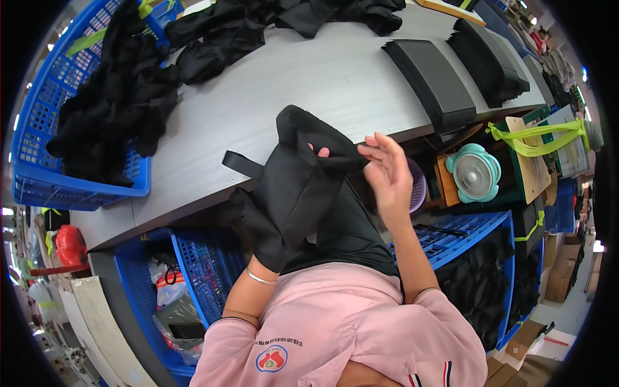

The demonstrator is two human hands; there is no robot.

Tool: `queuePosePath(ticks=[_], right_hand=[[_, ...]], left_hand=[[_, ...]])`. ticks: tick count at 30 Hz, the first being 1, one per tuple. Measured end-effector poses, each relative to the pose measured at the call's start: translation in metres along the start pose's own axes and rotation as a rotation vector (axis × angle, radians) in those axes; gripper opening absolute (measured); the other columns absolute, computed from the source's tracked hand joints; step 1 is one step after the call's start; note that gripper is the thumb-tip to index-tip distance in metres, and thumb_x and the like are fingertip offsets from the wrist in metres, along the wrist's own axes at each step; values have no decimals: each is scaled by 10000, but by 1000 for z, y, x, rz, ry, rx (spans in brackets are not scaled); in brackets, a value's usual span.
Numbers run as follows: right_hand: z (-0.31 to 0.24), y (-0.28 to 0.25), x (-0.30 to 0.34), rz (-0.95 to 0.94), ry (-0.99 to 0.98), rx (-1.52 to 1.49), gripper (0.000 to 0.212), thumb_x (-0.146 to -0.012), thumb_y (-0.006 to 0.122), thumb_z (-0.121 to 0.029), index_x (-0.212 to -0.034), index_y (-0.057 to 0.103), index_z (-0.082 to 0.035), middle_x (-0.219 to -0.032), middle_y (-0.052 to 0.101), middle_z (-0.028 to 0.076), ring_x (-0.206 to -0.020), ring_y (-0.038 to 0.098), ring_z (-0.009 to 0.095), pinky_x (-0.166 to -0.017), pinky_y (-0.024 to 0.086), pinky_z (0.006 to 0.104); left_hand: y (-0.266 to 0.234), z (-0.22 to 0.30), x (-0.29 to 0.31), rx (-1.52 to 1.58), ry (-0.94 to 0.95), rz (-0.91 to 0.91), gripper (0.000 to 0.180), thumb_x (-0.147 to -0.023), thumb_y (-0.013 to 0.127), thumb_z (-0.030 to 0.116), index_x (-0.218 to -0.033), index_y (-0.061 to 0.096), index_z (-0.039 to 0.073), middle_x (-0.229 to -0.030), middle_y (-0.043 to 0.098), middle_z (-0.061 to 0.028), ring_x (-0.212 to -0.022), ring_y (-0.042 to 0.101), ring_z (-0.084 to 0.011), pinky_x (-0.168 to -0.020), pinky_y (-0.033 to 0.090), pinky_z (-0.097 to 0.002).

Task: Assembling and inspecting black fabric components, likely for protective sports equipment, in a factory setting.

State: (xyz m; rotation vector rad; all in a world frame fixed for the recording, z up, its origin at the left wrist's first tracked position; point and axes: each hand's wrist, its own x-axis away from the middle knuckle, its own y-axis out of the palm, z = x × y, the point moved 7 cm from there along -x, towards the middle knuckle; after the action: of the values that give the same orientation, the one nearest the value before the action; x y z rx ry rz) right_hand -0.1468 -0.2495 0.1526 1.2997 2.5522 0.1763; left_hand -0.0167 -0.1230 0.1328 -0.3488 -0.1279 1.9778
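Closest to me is the wearer's pink shirt [322, 316], and just past it, over the lap and in front of the desk's near edge, is the black fabric piece [293, 184] being worked. I'd call it partway along: a seam line runs down its body and a strap end [242, 164] sticks out on the left, so some joining looks done, but it sits bunched and out of shape, so turning or straightening it seems to be what is left. The left hand [322, 152] is sunk in the cloth with only fingertips peeping out of a fold, so I can't tell how wide it is or what it grips. The right hand [391, 173] is loosely open, fingers apart and gently bent, tips right at the cloth's right edge; whether they pinch it I can't make out. Below the desk's near edge stand a blue crate [129, 277] with plastic bags at the left and another blue crate [458, 240] full of black pieces at the right. On the desk [290, 77], two black stacks, one [435, 84] nearer and one [491, 61] behind it, lie toward the right end, a blue basket [77, 193] of crumpled black cloth [116, 109] sits at the left end, and a loose black heap [222, 35] spreads along the far edge; much material seems left to handle.
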Motion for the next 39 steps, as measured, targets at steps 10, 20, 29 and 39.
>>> queuePosePath(ticks=[10, 20, 29, 39], right_hand=[[-10, 37, 21, -25, -940, 1136, 433, -715, 692, 60, -1138, 623, -2, -985, 663, 123, -858, 667, 261, -868, 519, 406], [-1, 12, 11, 105, -296, 822, 121, -782, 652, 14, -889, 671, -39, -844, 659, 105, -719, 602, 247, -681, 474, 366], [-37, 34, -13, -605, -270, 361, 213, -778, 752, -23, -732, 549, 24, -1156, 608, 101, -1044, 576, 252, -1005, 412, 374], [-3, -24, -142, 253, -443, 677, 158, -941, 635, -53, -1074, 662, 29, -1050, 587, 101, -766, 611, 151, -710, 501, 277]], left_hand=[[2, 10, 15, -82, 8, -56, 536, -1056, 399, 257, -1528, 285, 31, -1539, 376, -137, -1399, 395, -268, -1164, 334, -358], [-17, -12, 29, 64, -55, 34, 515, -1028, 466, 221, -1489, 359, 15, -1460, 470, -143, -1326, 480, -260, -1105, 402, -347], [-63, -60, 34, 263, -33, 204, 494, -1008, 522, 202, -1444, 428, -9, -1389, 546, -146, -1249, 555, -245, -1039, 470, -341], [-25, -49, 1, 492, -251, 68, 480, -997, 580, 106, -1443, 453, -22, -1485, 456, -137, -1287, 498, -153, -1086, 385, -284]])
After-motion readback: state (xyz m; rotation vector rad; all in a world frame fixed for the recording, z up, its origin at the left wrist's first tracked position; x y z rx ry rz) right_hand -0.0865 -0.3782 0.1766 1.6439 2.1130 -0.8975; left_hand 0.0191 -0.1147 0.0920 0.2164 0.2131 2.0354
